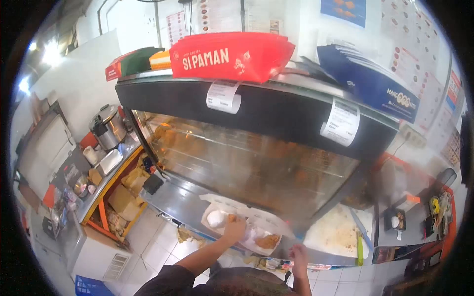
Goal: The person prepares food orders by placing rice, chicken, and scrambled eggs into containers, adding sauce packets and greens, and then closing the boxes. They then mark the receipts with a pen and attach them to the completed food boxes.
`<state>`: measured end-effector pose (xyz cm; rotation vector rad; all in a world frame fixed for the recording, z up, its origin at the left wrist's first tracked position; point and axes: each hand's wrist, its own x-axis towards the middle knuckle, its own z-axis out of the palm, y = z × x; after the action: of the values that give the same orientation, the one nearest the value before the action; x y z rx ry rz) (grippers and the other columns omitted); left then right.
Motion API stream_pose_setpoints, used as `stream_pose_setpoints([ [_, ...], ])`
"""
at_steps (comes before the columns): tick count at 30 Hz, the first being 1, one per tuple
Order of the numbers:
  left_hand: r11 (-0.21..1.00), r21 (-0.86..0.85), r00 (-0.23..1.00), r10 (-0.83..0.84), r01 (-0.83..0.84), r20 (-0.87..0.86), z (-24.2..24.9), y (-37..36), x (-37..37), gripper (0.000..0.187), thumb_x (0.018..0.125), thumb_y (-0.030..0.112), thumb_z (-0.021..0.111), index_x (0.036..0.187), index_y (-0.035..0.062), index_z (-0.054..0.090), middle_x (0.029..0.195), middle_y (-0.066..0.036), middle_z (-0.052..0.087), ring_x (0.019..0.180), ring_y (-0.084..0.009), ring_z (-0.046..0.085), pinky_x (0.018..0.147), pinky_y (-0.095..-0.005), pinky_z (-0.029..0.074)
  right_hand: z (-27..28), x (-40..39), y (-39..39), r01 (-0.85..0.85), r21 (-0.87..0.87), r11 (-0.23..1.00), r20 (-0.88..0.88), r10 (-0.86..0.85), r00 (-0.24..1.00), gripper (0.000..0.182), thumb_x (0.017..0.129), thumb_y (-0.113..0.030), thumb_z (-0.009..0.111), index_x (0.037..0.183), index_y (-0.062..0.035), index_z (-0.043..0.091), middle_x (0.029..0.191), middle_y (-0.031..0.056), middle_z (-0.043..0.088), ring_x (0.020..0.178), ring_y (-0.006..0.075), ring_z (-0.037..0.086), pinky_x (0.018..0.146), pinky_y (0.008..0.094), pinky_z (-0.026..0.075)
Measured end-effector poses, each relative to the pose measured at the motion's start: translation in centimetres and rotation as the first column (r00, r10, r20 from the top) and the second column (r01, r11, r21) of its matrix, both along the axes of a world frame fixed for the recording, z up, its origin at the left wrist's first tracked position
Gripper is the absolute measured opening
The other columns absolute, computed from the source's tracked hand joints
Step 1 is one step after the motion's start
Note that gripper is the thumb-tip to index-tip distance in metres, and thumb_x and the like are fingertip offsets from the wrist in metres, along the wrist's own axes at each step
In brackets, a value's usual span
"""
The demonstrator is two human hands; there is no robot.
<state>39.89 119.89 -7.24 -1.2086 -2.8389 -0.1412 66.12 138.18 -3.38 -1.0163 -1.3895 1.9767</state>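
An open white cardboard food box (282, 228) lies on the metal counter in front of the glass display case. Inside, a white mound of rice (216, 218) fills the left part, and a brown piece of fried chicken (268, 241) rests at the right beside a second whitish portion (251, 232). My left hand (236, 228) reaches into the box's middle, its fingers closed on a small brown piece that looks like fried chicken (231, 217). Off the box's right end, my right hand (298, 256) hovers with loosely bent fingers and nothing visible in them.
A glass display case (247, 153) stands behind the counter (182, 197). To the right is a crumb-covered white cutting board (331, 232) with a knife (359, 223). Red boxes (227, 56) and dark blue boxes (368, 79) sit on top. A black object (152, 184) occupies the counter's left end.
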Motion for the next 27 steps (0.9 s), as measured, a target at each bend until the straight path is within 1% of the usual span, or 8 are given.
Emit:
stream_pose_setpoints([
  [4,0.995,-0.095,0.994,-0.029,0.019,-0.105,3.4,0.6,1.2,0.037,0.077,0.023,0.062,0.105,0.0007,0.067,0.098,-0.021,0.070,0.094,-0.0348,0.067,0.102,-0.0478,0.040,3.8,-1.8,-2.6,-0.042,0.085,0.995,-0.034,0.045,0.998,0.008,0.087,-0.009,0.062,0.094,-0.0037,0.062,0.080,0.0011,0.060,0.067,0.0111,0.054,0.059,0.0261,0.043],
  [7,0.990,-0.140,0.949,0.074,-0.032,0.307,0.1,1.8,0.3,0.034,0.076,0.028,0.065,0.101,0.0043,0.069,0.087,-0.013,0.072,0.093,-0.0301,0.068,0.106,-0.0527,0.034,-2.7,-0.9,-1.5,-0.328,0.253,0.910,0.295,0.250,0.922,0.022,0.084,-0.014,0.065,0.100,-0.0018,0.058,0.087,0.0063,0.061,0.071,0.0139,0.058,0.062,0.0278,0.048],
  [8,0.982,-0.186,0.988,-0.018,0.046,0.152,2.1,1.7,0.9,0.042,0.077,0.030,0.065,0.107,-0.0002,0.065,0.086,-0.016,0.072,0.088,-0.0287,0.069,0.099,-0.0483,0.044,0.4,-2.2,-2.7,-0.270,-0.027,0.962,0.416,0.256,0.872,0.027,0.083,-0.015,0.066,0.105,-0.0011,0.056,0.089,0.0079,0.061,0.073,0.0145,0.059,0.063,0.0284,0.049],
  [16,0.991,-0.097,0.978,-0.071,0.092,0.194,3.3,1.5,0.8,0.036,0.088,0.029,0.059,0.104,-0.0022,0.064,0.097,-0.019,0.068,0.088,-0.0329,0.069,0.086,-0.0414,0.053,-2.5,-2.1,-5.0,-0.189,0.067,0.980,0.242,0.167,0.956,0.044,0.082,-0.016,0.066,0.123,-0.0030,0.055,0.095,0.0089,0.065,0.075,0.0132,0.060,0.061,0.0284,0.051],
  [19,0.921,-0.236,0.945,-0.272,0.310,0.183,0.6,0.8,-1.1,0.041,0.090,0.032,0.057,0.113,-0.0022,0.060,0.105,-0.022,0.067,0.097,-0.0362,0.066,0.089,-0.0484,0.048,-14.6,-2.5,-4.4,-0.236,0.326,0.915,0.330,0.124,0.936,0.040,0.084,-0.021,0.064,0.120,-0.0042,0.060,0.094,0.0090,0.067,0.077,0.0124,0.061,0.064,0.0291,0.051],
  [21,0.902,0.049,0.899,-0.421,0.429,-0.120,1.6,-0.2,-0.4,0.023,0.088,0.028,0.059,0.100,0.0114,0.069,0.104,-0.014,0.066,0.098,-0.0284,0.063,0.089,-0.0468,0.045,-7.9,-2.4,-5.4,-0.303,0.334,0.892,0.576,0.061,0.815,0.041,0.084,-0.025,0.064,0.120,-0.0059,0.064,0.094,0.0093,0.069,0.082,0.0119,0.063,0.069,0.0308,0.052],
  [22,0.955,-0.051,0.914,-0.262,0.291,0.308,8.1,0.8,1.0,0.035,0.091,0.022,0.057,0.115,-0.0048,0.059,0.115,-0.025,0.062,0.109,-0.0405,0.058,0.098,-0.0490,0.040,-4.5,-2.4,-5.9,-0.215,0.232,0.949,0.489,0.077,0.869,0.043,0.083,-0.027,0.065,0.121,-0.0066,0.065,0.094,0.0092,0.070,0.082,0.0124,0.063,0.071,0.0317,0.052],
  [27,0.967,0.094,0.899,-0.256,0.238,0.356,4.5,-0.5,-0.9,0.029,0.092,0.013,0.056,0.117,-0.0006,0.057,0.118,-0.025,0.060,0.110,-0.0394,0.058,0.094,-0.0476,0.045,-2.2,-2.1,-8.5,-0.003,0.013,1.000,0.335,-0.002,0.942,0.047,0.085,-0.030,0.064,0.125,-0.0050,0.062,0.101,0.0091,0.070,0.088,0.0155,0.064,0.076,0.0324,0.052],
])
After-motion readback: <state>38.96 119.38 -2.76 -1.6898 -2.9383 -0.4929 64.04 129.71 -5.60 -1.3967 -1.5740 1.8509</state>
